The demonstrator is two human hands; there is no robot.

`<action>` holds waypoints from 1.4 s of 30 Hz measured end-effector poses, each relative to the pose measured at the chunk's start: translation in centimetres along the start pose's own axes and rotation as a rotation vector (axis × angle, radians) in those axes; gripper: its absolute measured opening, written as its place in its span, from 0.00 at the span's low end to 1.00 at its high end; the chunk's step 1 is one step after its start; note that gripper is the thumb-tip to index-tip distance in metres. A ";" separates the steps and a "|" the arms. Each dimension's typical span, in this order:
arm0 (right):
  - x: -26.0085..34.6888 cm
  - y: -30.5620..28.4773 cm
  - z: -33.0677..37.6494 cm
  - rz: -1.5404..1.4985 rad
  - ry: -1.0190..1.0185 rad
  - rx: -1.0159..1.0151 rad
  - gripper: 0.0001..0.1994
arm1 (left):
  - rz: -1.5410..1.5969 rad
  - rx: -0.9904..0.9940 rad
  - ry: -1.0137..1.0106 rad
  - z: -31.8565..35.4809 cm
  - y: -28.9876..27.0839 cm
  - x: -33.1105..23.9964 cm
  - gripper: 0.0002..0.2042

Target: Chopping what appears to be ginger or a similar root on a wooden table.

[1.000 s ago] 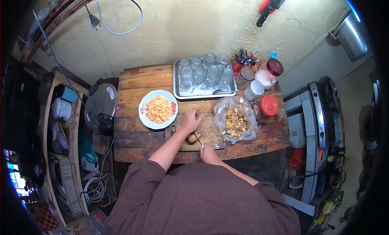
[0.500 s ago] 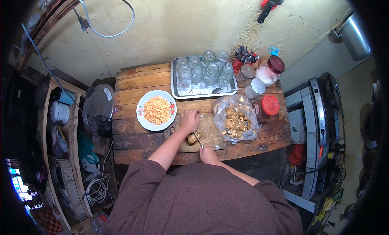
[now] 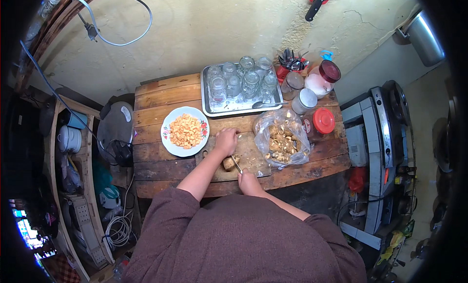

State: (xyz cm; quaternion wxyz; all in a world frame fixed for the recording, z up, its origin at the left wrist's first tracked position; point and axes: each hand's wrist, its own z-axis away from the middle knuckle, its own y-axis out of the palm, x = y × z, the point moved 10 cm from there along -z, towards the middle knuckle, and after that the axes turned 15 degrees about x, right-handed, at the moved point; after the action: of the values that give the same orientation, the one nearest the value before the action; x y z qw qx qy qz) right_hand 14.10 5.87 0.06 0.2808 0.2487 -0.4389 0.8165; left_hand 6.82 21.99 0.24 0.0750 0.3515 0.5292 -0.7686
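Observation:
My left hand (image 3: 226, 141) rests on a wooden cutting board (image 3: 253, 156) and presses down on a small brown piece of food (image 3: 228, 163). My right hand (image 3: 248, 178) grips a knife (image 3: 236, 164) whose blade touches that piece. A white plate (image 3: 171, 141) of orange-yellow cut chunks sits left of the board. A clear plastic bag (image 3: 282, 140) of brown pieces lies right of it.
A metal tray (image 3: 243, 105) of several glass jars and a spoon stands at the back of the wooden table (image 3: 156, 102). Jars with red lids (image 3: 323, 120) and a cutlery holder stand at the right. A stove stands right of the table, shelves left.
Both hands stay at the cutting board with the knife on the food piece; only the head view has shifted slightly.

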 end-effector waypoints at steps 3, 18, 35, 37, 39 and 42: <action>0.0 -1.0 0.7 0.057 -0.002 0.028 0.12 | -0.067 0.070 0.000 0.5 0.5 -0.2 0.11; -0.9 0.5 -1.1 0.058 0.038 0.063 0.12 | -0.092 0.023 0.055 0.7 0.0 0.2 0.14; -1.6 -0.4 -1.1 0.002 0.057 0.145 0.14 | 0.591 -0.189 0.103 10.3 -4.4 1.8 0.11; -1.9 -0.9 -0.8 -0.010 0.062 0.128 0.14 | 0.608 -0.210 0.048 12.9 -4.2 2.7 0.12; -2.0 -1.4 -0.4 -0.013 0.052 0.082 0.14 | 0.627 -0.228 -0.003 15.0 -3.9 3.7 0.12; -1.3 -2.2 -0.2 0.005 0.036 0.010 0.14 | 0.202 -0.245 0.044 17.3 -4.0 2.7 0.22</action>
State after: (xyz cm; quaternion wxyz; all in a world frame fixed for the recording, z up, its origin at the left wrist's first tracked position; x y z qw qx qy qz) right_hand 16.52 6.73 0.39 0.2853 0.2344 -0.4303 0.8237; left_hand -5.10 9.44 4.96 0.1828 0.4080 0.5825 -0.6788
